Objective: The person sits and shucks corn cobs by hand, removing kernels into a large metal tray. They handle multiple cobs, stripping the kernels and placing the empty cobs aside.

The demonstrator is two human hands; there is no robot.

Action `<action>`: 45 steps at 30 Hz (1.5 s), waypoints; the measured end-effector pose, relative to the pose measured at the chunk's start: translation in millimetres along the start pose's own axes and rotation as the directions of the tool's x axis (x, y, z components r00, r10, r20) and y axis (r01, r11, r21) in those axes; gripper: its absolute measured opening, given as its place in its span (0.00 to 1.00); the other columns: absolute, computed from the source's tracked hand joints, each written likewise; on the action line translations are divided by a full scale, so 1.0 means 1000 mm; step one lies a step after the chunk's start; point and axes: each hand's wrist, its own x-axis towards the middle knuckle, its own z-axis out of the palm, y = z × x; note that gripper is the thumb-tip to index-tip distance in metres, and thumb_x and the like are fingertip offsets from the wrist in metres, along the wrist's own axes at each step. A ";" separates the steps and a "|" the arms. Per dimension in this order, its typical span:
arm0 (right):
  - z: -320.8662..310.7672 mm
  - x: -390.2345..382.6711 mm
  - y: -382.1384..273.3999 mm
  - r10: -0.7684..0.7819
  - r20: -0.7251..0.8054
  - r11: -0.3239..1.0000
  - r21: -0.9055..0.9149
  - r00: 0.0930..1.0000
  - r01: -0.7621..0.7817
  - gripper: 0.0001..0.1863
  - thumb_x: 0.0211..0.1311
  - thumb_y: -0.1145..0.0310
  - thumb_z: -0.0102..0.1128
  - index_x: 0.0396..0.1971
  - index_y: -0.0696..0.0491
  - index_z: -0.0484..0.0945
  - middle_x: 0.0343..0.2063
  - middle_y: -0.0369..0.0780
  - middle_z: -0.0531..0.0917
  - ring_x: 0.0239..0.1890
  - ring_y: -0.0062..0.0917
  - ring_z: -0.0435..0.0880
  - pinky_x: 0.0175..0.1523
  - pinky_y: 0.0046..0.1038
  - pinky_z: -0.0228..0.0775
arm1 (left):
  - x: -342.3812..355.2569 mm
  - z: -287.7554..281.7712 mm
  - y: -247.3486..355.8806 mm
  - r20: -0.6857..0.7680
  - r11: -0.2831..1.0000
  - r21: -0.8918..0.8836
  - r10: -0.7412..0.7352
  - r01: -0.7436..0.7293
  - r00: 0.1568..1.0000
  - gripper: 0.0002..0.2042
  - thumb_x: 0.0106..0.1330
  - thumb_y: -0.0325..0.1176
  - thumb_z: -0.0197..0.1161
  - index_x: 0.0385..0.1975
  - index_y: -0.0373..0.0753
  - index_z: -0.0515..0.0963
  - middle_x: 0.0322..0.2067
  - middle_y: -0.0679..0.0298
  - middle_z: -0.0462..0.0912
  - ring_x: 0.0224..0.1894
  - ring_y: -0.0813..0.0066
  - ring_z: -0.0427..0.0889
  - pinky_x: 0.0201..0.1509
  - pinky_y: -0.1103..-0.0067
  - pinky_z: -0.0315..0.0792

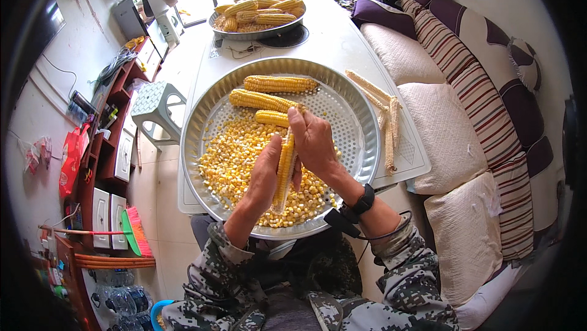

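Note:
An ear of corn (284, 175), partly stripped of its kernels, stands tilted between my hands above a large round metal pan (372, 159) with holes in its base. My left hand (264, 175) is closed around its left side. My right hand (315, 142) grips its upper right side, thumb near the top end. Loose yellow kernels (229, 156) heap over the pan's left and near part. Beyond my hands lie whole ears of corn, among them a far ear (278, 84), a long ear (260, 100) and a shorter ear (272, 117).
Bare cobs (391, 123) lie on the white table (330, 28) right of the pan. Farther back stands a second pan (257, 34) piled with corn ears. A sofa (440, 129) runs along the right; a plastic stool (159, 101) and a broom (136, 232) are on the left.

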 end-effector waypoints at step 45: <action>0.005 0.016 0.045 0.040 -0.197 0.999 0.029 0.980 -0.035 0.28 0.74 0.52 0.44 0.23 0.63 0.74 0.16 0.54 0.74 0.21 0.42 0.76 0.31 0.44 0.66 | -0.023 -0.013 -0.003 -0.037 0.895 -0.244 -0.393 0.373 0.919 0.23 0.78 0.56 0.43 0.42 0.40 0.71 0.20 0.67 0.68 0.13 0.82 0.61 0.11 0.84 0.55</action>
